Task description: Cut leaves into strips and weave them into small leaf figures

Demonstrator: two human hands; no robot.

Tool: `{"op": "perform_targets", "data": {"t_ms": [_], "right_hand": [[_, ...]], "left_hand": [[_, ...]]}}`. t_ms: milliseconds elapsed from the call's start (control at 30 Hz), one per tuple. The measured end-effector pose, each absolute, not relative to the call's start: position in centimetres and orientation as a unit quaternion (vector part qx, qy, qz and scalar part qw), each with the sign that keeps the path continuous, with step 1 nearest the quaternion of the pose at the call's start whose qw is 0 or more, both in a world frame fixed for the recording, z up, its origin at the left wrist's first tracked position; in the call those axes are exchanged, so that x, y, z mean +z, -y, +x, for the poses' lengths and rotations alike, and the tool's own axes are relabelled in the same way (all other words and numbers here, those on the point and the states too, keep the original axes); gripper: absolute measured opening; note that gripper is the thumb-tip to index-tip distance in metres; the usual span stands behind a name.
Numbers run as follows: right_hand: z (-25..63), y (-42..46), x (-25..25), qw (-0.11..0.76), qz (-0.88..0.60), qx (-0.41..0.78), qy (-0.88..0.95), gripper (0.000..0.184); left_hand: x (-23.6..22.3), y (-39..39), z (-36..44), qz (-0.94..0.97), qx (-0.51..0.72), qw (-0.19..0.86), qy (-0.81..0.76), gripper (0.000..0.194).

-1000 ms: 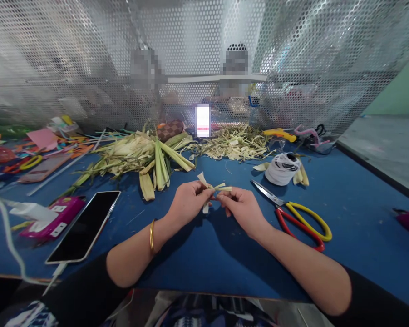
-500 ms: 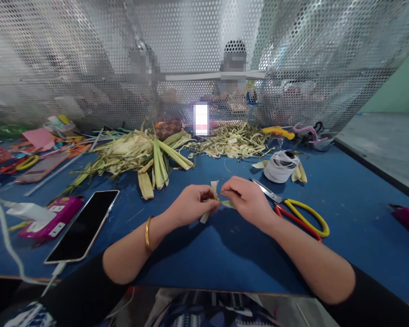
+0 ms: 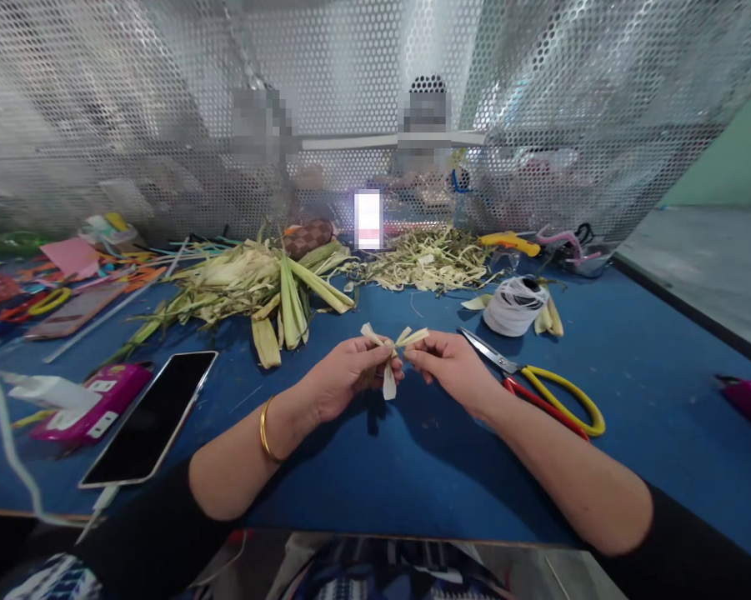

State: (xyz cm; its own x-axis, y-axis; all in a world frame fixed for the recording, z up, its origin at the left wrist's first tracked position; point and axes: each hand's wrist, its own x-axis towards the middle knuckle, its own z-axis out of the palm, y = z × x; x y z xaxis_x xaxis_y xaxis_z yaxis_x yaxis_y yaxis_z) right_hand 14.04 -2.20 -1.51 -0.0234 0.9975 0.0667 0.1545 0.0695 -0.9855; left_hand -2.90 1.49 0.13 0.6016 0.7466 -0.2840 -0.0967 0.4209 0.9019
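Note:
Pale strips of corn husk (image 3: 389,385), crossed and joined at the middle, are pinched between the thumb and fingers of my left hand (image 3: 348,377). One strip end hangs down and others stick out to the sides. My right hand (image 3: 453,367) is closed with its fingertips at the husk's right side, where a strip end reaches over them; the exact grip is partly hidden. Just right of that hand lie scissors (image 3: 513,367) with one yellow and one red handle, blades apart. Behind them sits a spool of white string (image 3: 516,307).
Corn husks (image 3: 243,275) are heaped at back left, with shredded husk (image 3: 434,260) beside them. A phone (image 3: 156,417) on a cable and a purple power strip (image 3: 97,408) lie left. A perforated metal screen (image 3: 350,108) stands behind the blue table (image 3: 413,483); people sit beyond it.
My left hand has turned, bringing the crossed husk strips into fuller view. The right hand's fingers have shifted lower beside them, and a strip now points up to the right.

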Motion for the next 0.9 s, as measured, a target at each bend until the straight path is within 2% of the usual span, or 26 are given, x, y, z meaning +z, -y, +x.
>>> {"op": "perform_targets", "data": {"t_ms": [200, 333, 467, 600, 700, 833, 900], "right_hand": [[14.0, 2.2, -1.5, 0.494, -0.524, 0.374, 0.584, 0.013], [14.1, 2.5, -1.0, 0.515, -0.479, 0.326, 0.631, 0.012], [13.8, 2.8, -0.6, 0.522, -0.439, 0.359, 0.637, 0.014], [13.7, 2.9, -0.4, 0.506, -0.468, 0.406, 0.600, 0.014], [14.0, 2.8, -0.3, 0.492, -0.507, 0.401, 0.584, 0.015], [14.4, 2.6, -0.4, 0.469, -0.548, 0.408, 0.559, 0.018], [14.3, 2.6, -0.6, 0.460, -0.559, 0.412, 0.553, 0.018]], "left_hand": [[0.4, -1.6, -2.8, 0.401, 0.269, 0.785, -0.387, 0.010], [0.5, -1.5, -2.7, 0.354, 0.254, 0.805, -0.403, 0.012], [0.2, -1.3, -2.4, 0.343, 0.234, 0.824, -0.386, 0.009], [-0.1, -1.1, -2.3, 0.378, 0.208, 0.827, -0.360, 0.008], [0.1, -1.2, -2.5, 0.441, 0.195, 0.787, -0.384, 0.019], [0.8, -1.3, -2.9, 0.533, 0.275, 0.664, -0.446, 0.041], [0.9, -1.3, -2.9, 0.577, 0.270, 0.620, -0.458, 0.040]]}}
